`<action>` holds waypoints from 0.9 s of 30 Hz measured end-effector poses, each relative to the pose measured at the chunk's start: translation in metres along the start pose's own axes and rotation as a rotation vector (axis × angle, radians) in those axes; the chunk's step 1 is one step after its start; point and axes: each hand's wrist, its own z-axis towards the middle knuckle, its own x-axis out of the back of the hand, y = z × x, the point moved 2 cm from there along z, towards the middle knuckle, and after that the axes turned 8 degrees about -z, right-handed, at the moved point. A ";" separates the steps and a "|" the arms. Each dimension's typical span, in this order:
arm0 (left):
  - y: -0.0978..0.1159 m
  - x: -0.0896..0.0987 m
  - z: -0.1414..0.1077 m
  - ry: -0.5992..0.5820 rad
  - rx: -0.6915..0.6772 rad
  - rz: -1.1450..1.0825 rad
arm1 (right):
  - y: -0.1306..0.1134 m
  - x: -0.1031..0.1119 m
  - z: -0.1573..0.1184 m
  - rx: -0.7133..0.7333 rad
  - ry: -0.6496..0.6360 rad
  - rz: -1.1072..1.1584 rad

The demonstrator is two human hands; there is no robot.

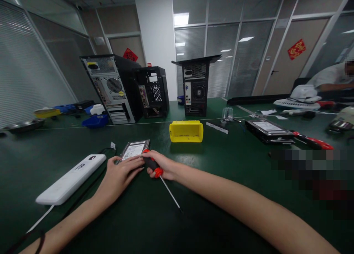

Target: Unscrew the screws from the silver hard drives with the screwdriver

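A hard drive point(134, 149) with a white label lies on the dark green table point(190, 173), left of centre. Across its near edge rests my left hand point(121, 173), its fingers stretched out to the right and touching the drive. My right hand point(160, 164) is closed around the red and black handle of a screwdriver point(170, 193), just right of the drive. The screwdriver's metal shaft points down and right, toward me, and its tip touches no screw. The two hands are close together, fingertips nearly meeting.
Beyond the hands sits a yellow bin point(186, 132). Several computer cases, one a black tower point(195, 86), stand farther back. A white power strip point(72, 178) lies at left. More drives point(268, 130) and red-black pliers point(312, 139) are at right, where a person point(329, 77) sits.
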 end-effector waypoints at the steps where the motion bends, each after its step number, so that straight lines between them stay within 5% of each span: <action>1: -0.005 -0.001 -0.001 0.000 0.009 0.007 | -0.001 -0.002 0.005 0.004 0.000 -0.007; 6: -0.016 -0.003 -0.002 0.003 0.031 0.014 | -0.001 -0.002 0.003 0.015 0.053 -0.104; 11: -0.003 0.000 0.012 0.011 0.096 -0.065 | 0.002 0.027 -0.073 -0.006 0.140 -0.323; 17: 0.044 -0.009 0.080 0.189 0.318 -0.284 | -0.007 0.093 -0.176 0.151 0.361 -1.319; 22: 0.065 -0.037 0.146 0.232 0.519 -0.493 | -0.006 0.145 -0.204 -0.039 0.631 -1.645; 27: 0.055 -0.068 0.167 0.204 0.604 -0.565 | -0.007 0.168 -0.213 -0.165 0.801 -1.852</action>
